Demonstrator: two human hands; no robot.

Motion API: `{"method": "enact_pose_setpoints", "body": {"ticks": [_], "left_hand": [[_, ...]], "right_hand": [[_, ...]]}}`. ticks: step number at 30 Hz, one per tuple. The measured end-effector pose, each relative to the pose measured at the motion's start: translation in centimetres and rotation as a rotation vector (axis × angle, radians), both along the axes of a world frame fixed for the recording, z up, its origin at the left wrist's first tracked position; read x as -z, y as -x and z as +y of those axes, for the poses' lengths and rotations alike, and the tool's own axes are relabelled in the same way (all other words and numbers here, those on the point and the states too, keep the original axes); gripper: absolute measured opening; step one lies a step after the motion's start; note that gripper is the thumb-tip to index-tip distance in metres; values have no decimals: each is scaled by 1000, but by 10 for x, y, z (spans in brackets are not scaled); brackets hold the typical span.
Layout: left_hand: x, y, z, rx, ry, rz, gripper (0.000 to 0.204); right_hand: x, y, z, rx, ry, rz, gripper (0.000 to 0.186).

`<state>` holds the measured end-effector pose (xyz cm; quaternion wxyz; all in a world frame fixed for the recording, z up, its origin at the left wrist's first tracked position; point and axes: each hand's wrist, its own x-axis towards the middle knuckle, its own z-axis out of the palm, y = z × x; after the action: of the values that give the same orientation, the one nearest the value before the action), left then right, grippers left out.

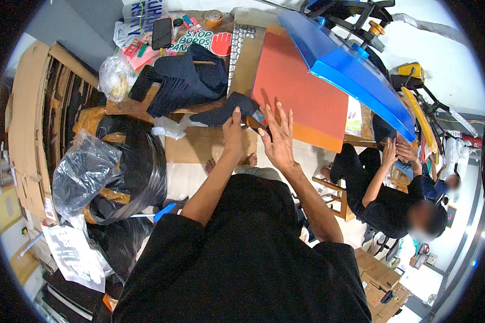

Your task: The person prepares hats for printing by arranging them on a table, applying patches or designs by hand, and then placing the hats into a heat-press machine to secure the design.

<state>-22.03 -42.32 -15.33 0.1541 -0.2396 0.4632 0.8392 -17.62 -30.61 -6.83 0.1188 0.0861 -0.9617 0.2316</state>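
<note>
My left hand pinches the near edge of a dark navy cloth piece at the table's front. A small coloured label shows at the cloth's right end, close to my right fingertips. My right hand is spread, fingers stretched out over the front left edge of an orange-red flat pad; whether it touches the cloth or the pad I cannot tell. Behind my left hand lies a stack of similar dark cloth pieces. The blue metal plate of a press stands raised and tilted over the pad's right side.
A phone, a clear plastic bag and an orange round container lie on the table's far left. Black plastic-wrapped bundles stand at my left, beside cardboard. On the right, a co-worker in black sits at another press.
</note>
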Motion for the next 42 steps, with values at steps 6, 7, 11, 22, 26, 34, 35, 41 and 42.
{"method": "enact_pose_setpoints", "body": {"ticks": [6, 7, 11, 22, 26, 34, 35, 41, 42], "left_hand": [[-1, -4, 2, 12, -3, 29, 49], [-2, -4, 3, 2, 20, 33, 50], [27, -1, 4, 40, 102, 55, 50], [7, -8, 6, -18, 61, 61, 50], [3, -9, 5, -15, 75, 71, 49], [12, -7, 6, -15, 106, 87, 50], [14, -7, 6, -4, 125, 86, 51], [7, -7, 8, -26, 108, 11, 51], [5, -7, 8, -28, 108, 16, 51]], "right_hand": [[33, -14, 3, -17, -212, -91, 58], [30, -8, 7, -12, -135, -106, 57], [11, 16, 25, -35, 80, -16, 56], [-3, 31, 33, -318, -106, -114, 54], [-4, 37, 33, -347, -104, -71, 49], [13, 10, 34, -294, -155, 138, 46], [15, 5, 36, -294, -167, 151, 47], [16, -55, 57, -293, -173, 149, 53], [20, -78, 61, -291, -181, 118, 55]]}}
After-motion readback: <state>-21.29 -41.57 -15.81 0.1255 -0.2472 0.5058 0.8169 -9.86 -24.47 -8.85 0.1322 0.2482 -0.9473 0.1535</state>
